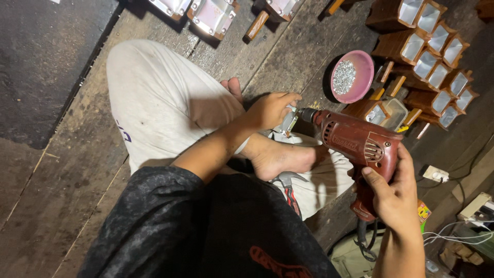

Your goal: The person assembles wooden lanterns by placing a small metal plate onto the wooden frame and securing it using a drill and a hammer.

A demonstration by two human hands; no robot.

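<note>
— While the red electric drill [355, 144] pointed at a small metal piece [289, 122], what did the hands do?

— The right hand [393, 193] was wrapped tight round the drill's grip, and the left hand [270, 109] pinched the metal piece between fingers and thumb, just above the person's bare foot [280, 157], near the middle of the plank floor [67, 185]. Bit and piece appeared to touch.

— What risk did that carry?

— Likely the bit could have slipped off so small a piece held only by fingers and struck the hand or the foot below. A snagged piece might also have spun in the pinch. The drill's cord [366, 242] hung by the knee and could have caught.

— And the count?

— One drill, one metal piece in hand. One hammer [289, 186] lay half hidden under the leg. One pink bowl [352, 76] of small silvery fasteners, too many and too small to count, sat towards the floor's far right. Beside it stood roughly ten wooden boxes with metal faces [427, 56], more cut off at the far edge. One white socket block [436, 174] lay at the right edge.
</note>
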